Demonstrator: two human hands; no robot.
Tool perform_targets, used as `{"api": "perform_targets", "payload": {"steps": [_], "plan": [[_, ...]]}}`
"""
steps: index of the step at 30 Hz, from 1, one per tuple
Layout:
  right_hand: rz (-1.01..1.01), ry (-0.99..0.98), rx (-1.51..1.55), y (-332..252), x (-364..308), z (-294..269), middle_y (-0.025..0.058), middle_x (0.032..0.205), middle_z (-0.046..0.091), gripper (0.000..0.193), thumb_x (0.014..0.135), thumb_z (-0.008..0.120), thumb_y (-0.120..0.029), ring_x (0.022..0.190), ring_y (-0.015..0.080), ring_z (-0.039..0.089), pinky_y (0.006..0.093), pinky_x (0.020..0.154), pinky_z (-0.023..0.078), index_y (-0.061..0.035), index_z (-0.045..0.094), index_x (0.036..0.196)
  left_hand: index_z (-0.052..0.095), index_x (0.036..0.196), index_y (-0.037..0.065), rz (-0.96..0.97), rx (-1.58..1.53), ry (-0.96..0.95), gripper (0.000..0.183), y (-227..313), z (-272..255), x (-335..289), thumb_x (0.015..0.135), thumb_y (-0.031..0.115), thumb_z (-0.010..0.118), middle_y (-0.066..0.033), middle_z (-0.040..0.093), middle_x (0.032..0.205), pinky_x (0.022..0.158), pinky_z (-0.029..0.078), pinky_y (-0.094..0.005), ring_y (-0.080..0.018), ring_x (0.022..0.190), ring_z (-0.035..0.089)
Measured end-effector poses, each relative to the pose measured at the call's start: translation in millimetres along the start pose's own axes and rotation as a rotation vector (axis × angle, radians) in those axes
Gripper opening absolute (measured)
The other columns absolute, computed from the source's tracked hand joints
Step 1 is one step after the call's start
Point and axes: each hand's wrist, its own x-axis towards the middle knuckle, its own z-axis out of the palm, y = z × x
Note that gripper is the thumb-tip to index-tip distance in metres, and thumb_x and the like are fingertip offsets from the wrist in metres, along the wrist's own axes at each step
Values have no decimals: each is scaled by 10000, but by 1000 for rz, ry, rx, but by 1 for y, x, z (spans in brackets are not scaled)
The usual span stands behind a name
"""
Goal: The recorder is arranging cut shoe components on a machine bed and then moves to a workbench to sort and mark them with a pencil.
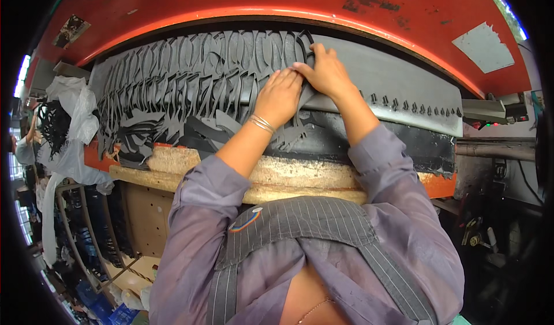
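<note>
A long grey sheet (392,71) lies across the work surface. Its left part is covered with many narrow curved strips and cut-outs (213,51), some curling up. My right hand (328,71) is at the boundary between the cut part and the smooth part, with thumb and index finger closed about a thin dark curved band (303,43). I cannot make out whether this band is a cutting die or a strip. My left hand (280,99) lies against the strips just to the left, fingers stretched out and its tips near my right thumb.
An orange-red machine beam (242,3) with green buttons spans the far side. Loose dark strips (138,131) are heaped at the front left. A worn pale board edge (294,172) runs nearest me. White plastic bags (75,111) hang at the left, by a metal rack (86,227).
</note>
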Motion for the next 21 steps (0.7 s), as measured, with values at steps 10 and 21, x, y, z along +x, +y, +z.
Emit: {"api": "perform_targets", "payload": {"steps": [10,21], "plan": [[177,-141,1224,58,9,-15,42,892,598,319,879,643,-150,757,107,605,233,590,499,-33,524,1151,519,1274,23,6,-34,15,406,-4,4,0,906,187,478,-124,539,1299,1078,316,-413,-264,1245,465],[-271,-385,791,25,-82,-21,62,863,451,262,717,738,-181,875,175,451,299,750,424,-75,683,949,505,1068,-29,-293,-754,151,471,45,-49,-2,961,428,464,-244,559,1008,836,451,-414,-396,977,563]]}}
